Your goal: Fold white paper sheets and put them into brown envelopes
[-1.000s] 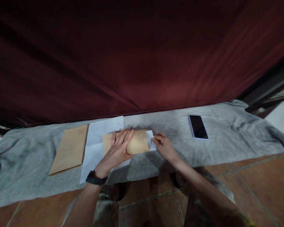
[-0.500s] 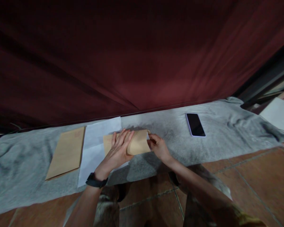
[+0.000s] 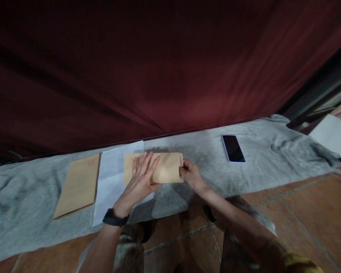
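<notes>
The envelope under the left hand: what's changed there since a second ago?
The white paper that stuck out of the envelope's right end has slid leftward inside; only a sliver shows. The right hand has closed in on the opening, its fingertips now partly hidden there. The left hand stays spread on the envelope. The phone, second envelope and loose sheets lie as before.

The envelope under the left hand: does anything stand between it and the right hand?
Nothing visible does. The right hand is right at the end of the envelope where a sliver of white paper shows. The left hand lies on top, and the phone is off to the right.
</notes>
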Action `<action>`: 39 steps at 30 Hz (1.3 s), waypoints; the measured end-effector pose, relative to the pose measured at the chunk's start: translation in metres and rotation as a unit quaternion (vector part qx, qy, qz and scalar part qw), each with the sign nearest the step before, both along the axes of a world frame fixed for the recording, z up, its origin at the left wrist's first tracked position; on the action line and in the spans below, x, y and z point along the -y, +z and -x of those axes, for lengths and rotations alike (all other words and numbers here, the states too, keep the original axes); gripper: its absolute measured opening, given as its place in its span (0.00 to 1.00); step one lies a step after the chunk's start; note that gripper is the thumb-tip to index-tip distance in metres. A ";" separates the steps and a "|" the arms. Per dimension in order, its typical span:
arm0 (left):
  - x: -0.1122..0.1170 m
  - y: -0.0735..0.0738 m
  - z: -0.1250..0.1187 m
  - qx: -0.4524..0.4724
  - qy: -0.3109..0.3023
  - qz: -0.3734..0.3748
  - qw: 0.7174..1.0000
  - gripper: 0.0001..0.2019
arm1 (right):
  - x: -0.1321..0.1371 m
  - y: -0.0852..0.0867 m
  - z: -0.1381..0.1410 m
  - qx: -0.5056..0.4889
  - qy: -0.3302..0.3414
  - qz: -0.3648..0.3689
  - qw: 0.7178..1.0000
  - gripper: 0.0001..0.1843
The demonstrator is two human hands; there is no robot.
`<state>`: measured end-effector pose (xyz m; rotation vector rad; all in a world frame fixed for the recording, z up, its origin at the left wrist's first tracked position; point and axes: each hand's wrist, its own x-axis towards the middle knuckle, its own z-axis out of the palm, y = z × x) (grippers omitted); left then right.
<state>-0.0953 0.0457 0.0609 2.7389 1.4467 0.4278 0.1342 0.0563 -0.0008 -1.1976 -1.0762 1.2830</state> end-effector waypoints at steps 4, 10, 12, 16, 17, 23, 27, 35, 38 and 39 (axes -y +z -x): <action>0.002 -0.001 -0.011 0.105 0.064 -0.038 0.992 0.46 | -0.006 0.001 -0.006 -0.074 -0.067 0.043 0.994 0.11; 0.023 -0.021 -0.063 0.509 0.213 0.193 0.812 0.35 | -0.001 0.003 -0.005 -0.177 -0.147 0.084 0.970 0.14; 0.031 -0.027 -0.081 0.596 0.214 0.341 0.695 0.36 | 0.003 0.001 -0.001 -0.194 -0.146 0.090 0.966 0.14; 0.037 -0.028 -0.103 0.674 0.186 0.442 0.561 0.34 | 0.010 0.000 0.005 -0.207 -0.135 0.110 0.963 0.14; 0.036 -0.028 -0.106 0.683 0.182 0.433 0.560 0.34 | 0.011 0.000 0.006 -0.212 -0.130 0.115 0.962 0.14; 0.022 -0.026 -0.095 0.655 0.210 0.394 0.610 0.46 | 0.021 0.010 0.003 -0.213 -0.051 0.115 0.969 0.14; 0.014 -0.031 -0.073 0.589 0.198 0.416 0.664 0.53 | 0.027 0.008 -0.012 -0.159 -0.027 0.140 0.977 0.16; 0.009 -0.060 -0.048 0.454 0.184 0.402 0.774 0.46 | 0.015 -0.007 -0.048 0.217 -0.044 -0.030 0.975 0.24; 0.011 -0.057 -0.049 0.353 0.195 0.374 0.835 0.41 | 0.015 -0.006 -0.047 0.400 0.030 -0.172 0.900 0.25; 0.012 -0.054 -0.050 0.321 0.196 0.365 0.851 0.39 | 0.015 -0.005 -0.045 0.434 0.057 -0.201 0.876 0.26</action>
